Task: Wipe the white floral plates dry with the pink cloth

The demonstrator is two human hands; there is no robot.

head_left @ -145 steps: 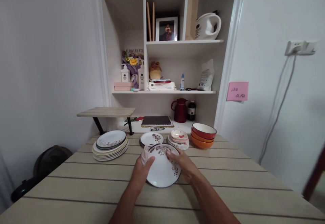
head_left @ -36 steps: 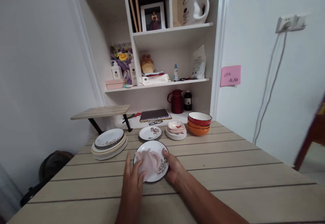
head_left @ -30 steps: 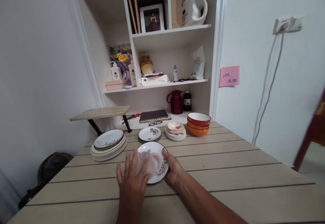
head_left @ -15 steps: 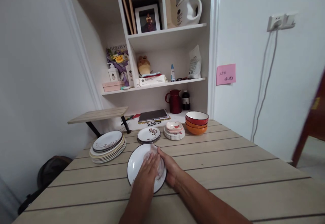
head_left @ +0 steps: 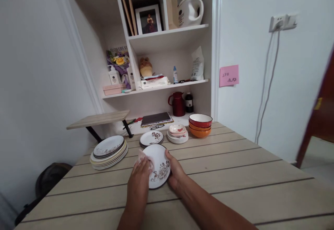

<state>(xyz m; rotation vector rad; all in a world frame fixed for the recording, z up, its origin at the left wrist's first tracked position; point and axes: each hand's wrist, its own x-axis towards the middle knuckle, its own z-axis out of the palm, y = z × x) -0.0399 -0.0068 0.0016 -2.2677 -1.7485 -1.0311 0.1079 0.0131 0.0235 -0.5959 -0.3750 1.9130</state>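
A white plate with a dark rim and a brown flower pattern (head_left: 159, 165) lies on the wooden table (head_left: 235, 174) in front of me. My left hand (head_left: 139, 176) presses a pale pink cloth (head_left: 142, 157) onto the plate's left side, fingers closed over the cloth. My right hand (head_left: 176, 172) grips the plate's right rim, thumb on top.
Behind the plate stand a large stack of plates (head_left: 108, 150), a small patterned plate stack (head_left: 151, 138), a stack of small dishes (head_left: 177, 134) and stacked red and orange bowls (head_left: 200, 125). A small wooden riser (head_left: 97, 119) and shelves with a red jug (head_left: 178, 104) lie beyond.
My left hand has wiped the cloth from the plate's right side over to its left edge, uncovering the flower pattern. My right hand keeps hold of the rim.
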